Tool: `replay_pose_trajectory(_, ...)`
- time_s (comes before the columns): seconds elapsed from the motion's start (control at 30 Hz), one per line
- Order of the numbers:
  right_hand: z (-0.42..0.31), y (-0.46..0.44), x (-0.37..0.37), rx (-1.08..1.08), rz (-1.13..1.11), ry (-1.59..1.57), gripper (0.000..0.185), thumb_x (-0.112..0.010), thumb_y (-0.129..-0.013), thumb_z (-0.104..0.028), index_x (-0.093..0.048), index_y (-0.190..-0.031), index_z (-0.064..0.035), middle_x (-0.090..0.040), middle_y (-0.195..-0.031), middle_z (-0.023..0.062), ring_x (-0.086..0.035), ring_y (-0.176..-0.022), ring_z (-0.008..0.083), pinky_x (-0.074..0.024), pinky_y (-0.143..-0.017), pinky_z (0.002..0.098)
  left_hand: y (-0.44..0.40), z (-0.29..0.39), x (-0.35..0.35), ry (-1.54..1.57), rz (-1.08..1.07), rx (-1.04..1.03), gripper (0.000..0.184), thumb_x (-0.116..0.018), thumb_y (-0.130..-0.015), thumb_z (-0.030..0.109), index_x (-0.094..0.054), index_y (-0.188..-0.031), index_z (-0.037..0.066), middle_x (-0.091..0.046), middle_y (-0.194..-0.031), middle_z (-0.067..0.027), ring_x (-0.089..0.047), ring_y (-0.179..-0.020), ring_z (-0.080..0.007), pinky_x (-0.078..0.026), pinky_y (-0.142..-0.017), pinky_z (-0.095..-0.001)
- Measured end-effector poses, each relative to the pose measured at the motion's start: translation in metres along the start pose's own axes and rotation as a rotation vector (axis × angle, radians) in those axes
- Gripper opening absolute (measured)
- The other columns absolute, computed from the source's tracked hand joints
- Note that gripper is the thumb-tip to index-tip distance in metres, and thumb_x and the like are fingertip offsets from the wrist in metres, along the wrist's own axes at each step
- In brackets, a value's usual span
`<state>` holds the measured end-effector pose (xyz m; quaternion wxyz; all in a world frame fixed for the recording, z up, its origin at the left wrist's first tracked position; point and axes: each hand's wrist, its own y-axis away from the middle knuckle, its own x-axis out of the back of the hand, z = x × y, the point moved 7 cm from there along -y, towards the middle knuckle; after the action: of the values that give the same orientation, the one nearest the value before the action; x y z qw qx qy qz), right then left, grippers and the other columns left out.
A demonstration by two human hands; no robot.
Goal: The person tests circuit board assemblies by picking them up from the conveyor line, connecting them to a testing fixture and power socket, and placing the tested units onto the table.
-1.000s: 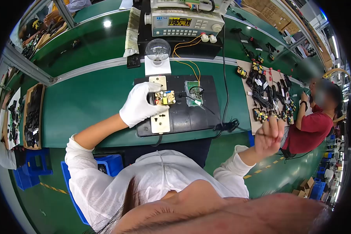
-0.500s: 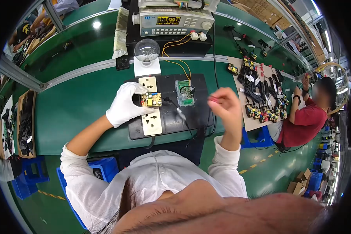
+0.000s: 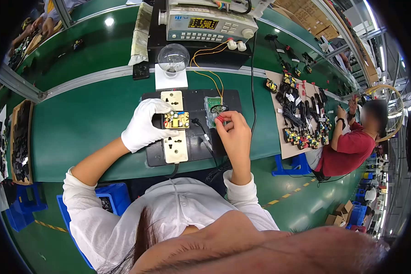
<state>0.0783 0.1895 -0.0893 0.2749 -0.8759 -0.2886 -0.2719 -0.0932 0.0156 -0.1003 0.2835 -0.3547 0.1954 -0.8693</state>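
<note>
2 hands now work over the black plate (image 3: pixel 195 102). The right hand (image 3: pixel 235 132) has moved in from 4 o'clock; its thumb and index finger pinch 1 small red piece (image 3: pixel 221 119) at the 5 o'clock side of the green board (image 3: pixel 212 102) (contact between them cannot be confirmed from this angle). The component board (image 3: pixel 176 120) lies over the white socket strip (image 3: pixel 175 151), the glass bulb (image 3: pixel 173 59) at its 12 o'clock. The gloved left hand (image 3: pixel 146 122) remains at 9 o'clock, thumb and fingers set apart around the component board. Assessment: the change brings the red piece within the working area while the component board stays supported.
</note>
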Motion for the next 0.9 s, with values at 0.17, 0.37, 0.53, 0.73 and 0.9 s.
replay_pose_trajectory(0.17, -0.008, 0.001, -0.001, 0.013, 0.046, 0.113, 0.02, -0.077, -0.076, -0.009, -0.065, -0.092, -0.0045, -0.066, -0.084, 0.0069, -0.061, -0.056, 0.0145, -0.0486, -0.057, 0.027, 0.0, 0.001, 0.001, 0.011, 0.012, -0.007, 0.061, -0.094, -0.051, 0.016, -0.054, -0.098, 0.008, -0.065, -0.103, -0.0102, -0.062, -0.1, -0.0282, -0.048, -0.089, -0.0383)
replay_pose_trajectory(0.37, -0.014, 0.001, -0.003, 0.021, 0.051, 0.186, 0.02, -0.077, -0.077, -0.012, -0.064, -0.09, -0.0053, -0.064, -0.083, 0.0059, -0.062, -0.055, 0.0162, -0.0484, -0.055, 0.0299, 0.0, 0.0, -0.001, 0.035, 0.013, -0.02, 0.061, -0.093, -0.055, 0.024, -0.055, -0.1, 0.009, -0.064, -0.103, -0.0082, -0.06, -0.101, -0.0284, -0.046, -0.089, -0.0394)
replay_pose_trajectory(0.53, -0.018, 0.001, -0.005, 0.019, 0.037, 0.256, 0.02, -0.077, -0.077, -0.014, -0.065, -0.09, -0.0054, -0.063, -0.082, 0.0059, -0.062, -0.055, 0.0168, -0.0483, -0.054, 0.0308, 0.0, -0.001, -0.001, 0.052, 0.02, -0.027, 0.06, -0.093, -0.055, 0.023, -0.055, -0.1, 0.009, -0.064, -0.102, -0.0079, -0.061, -0.1, -0.028, -0.046, -0.089, -0.0393)
replay_pose_trajectory(0.73, -0.018, -0.002, -0.007, 0.049, -0.003, 0.276, 0.024, -0.08, -0.075, -0.016, -0.065, -0.09, -0.0045, -0.062, -0.082, 0.0067, -0.063, -0.057, 0.0171, -0.0488, -0.054, 0.0305, -0.003, 0.003, 0.0, 0.038, 0.03, -0.042, 0.061, -0.093, -0.055, 0.023, -0.054, -0.099, 0.009, -0.063, -0.1, -0.0085, -0.062, -0.096, -0.0277, -0.045, -0.087, -0.0387)
replay_pose_trajectory(0.9, -0.012, -0.008, -0.008, 0.076, -0.055, 0.174, 0.026, -0.082, -0.072, -0.014, -0.067, -0.09, -0.0022, -0.062, -0.08, 0.0071, -0.064, -0.058, 0.0162, -0.0481, -0.052, 0.0277, -0.003, 0.002, 0.0, 0.07, 0.015, -0.041, 0.061, -0.093, -0.055, 0.023, -0.053, -0.1, 0.009, -0.063, -0.1, -0.0084, -0.061, -0.096, -0.0279, -0.045, -0.088, -0.0389)
